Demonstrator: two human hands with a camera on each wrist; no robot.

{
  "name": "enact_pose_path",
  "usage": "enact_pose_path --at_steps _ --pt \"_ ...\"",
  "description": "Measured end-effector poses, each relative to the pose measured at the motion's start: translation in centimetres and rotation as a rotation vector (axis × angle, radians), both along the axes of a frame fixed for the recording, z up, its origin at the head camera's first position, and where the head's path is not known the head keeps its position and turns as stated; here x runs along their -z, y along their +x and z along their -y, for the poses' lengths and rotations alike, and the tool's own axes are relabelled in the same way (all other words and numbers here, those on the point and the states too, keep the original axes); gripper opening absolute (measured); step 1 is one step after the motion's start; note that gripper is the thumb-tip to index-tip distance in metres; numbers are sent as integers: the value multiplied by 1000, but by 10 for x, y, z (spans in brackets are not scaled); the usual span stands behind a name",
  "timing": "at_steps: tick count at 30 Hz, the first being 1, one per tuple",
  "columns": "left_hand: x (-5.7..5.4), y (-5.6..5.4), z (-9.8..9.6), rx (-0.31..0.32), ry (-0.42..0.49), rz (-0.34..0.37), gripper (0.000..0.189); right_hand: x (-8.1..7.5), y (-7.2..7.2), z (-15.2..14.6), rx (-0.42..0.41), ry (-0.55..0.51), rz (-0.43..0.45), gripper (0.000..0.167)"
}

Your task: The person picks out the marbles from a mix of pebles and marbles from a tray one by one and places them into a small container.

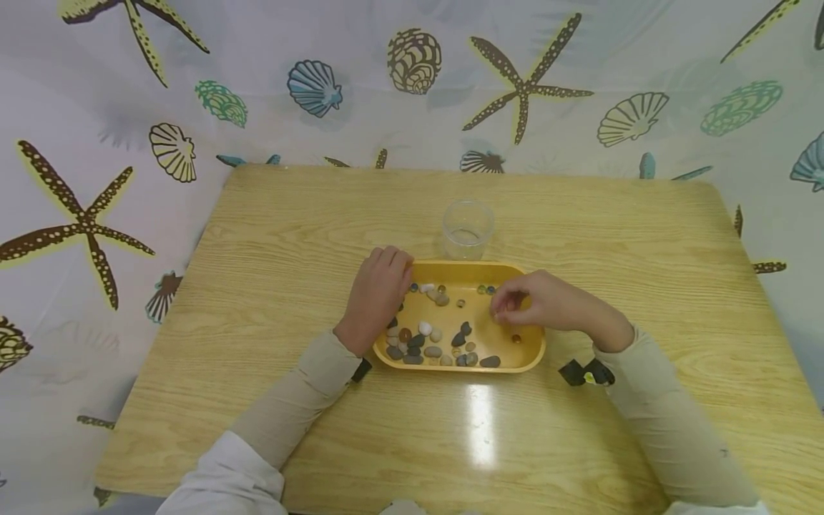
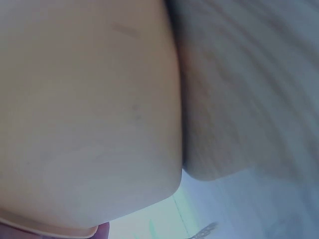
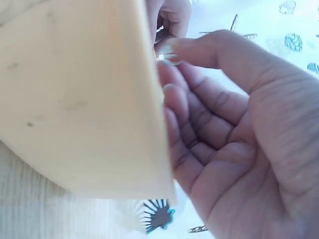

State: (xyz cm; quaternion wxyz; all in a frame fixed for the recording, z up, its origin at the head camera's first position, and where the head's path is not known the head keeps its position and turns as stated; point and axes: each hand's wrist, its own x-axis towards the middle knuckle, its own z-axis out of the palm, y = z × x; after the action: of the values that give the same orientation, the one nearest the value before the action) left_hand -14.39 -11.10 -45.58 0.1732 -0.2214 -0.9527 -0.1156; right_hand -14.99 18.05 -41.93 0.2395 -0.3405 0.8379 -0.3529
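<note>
A yellow plastic tray holds pebbles and glass marbles. My left hand grips the tray's left rim; in the left wrist view the outer tray wall fills much of the picture, with a bit of the hand at the rim. Over the tray's right end is my right hand. Its thumb and forefinger pinch a clear glass marble, the other fingers curled beneath. Grey and white pebbles lie mostly at the tray's front left. A brown marble lies below the right hand.
A clear round container stands just behind the tray on the wood-grain table. A cloth with printed shells and starfish hangs behind and at the sides. Black straps show by the wrists.
</note>
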Motion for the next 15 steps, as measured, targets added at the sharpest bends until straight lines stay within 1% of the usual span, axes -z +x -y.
enact_pose_path --at_steps 8,12,15 --pt "2 -1 0 -3 1 -6 16 8 -2 -4 97 -132 9 13" --pt "4 -2 1 -3 -3 1 16 11 -3 -5 132 -193 47 15" --pt "5 -2 1 -1 1 3 16 11 -5 -5 142 -242 71 15"
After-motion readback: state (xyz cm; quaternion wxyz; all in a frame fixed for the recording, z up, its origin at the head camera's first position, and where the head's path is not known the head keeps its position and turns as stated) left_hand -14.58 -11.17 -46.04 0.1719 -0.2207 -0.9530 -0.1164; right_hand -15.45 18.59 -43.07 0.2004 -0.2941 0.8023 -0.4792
